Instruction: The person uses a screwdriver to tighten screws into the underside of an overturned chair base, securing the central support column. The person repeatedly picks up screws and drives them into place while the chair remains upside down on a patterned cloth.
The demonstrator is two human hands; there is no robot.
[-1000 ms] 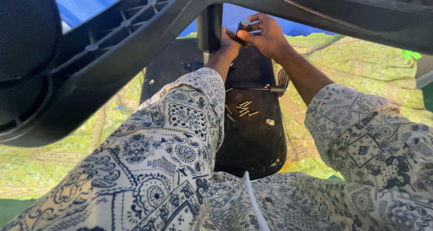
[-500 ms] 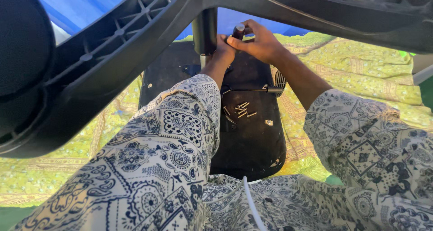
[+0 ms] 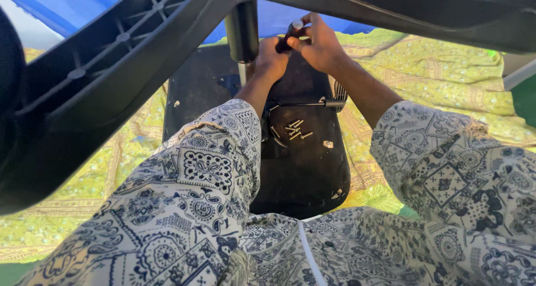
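Both hands met at the far end of the upturned black chair seat [image 3: 301, 174], just right of the gas-lift column [image 3: 242, 32]. The right hand [image 3: 318, 43] was closed around a dark tool handle [image 3: 291, 33]; the left hand [image 3: 272, 60] pinched shut just below it — on what, I could not tell. Loose screws [image 3: 295, 130] lay mid-seat, near the sleeve; a brush of cloth could scatter them onto the yellow cloth [image 3: 446, 79]. The chair-base spokes [image 3: 128, 57] crowded overhead, leaving little room to move.
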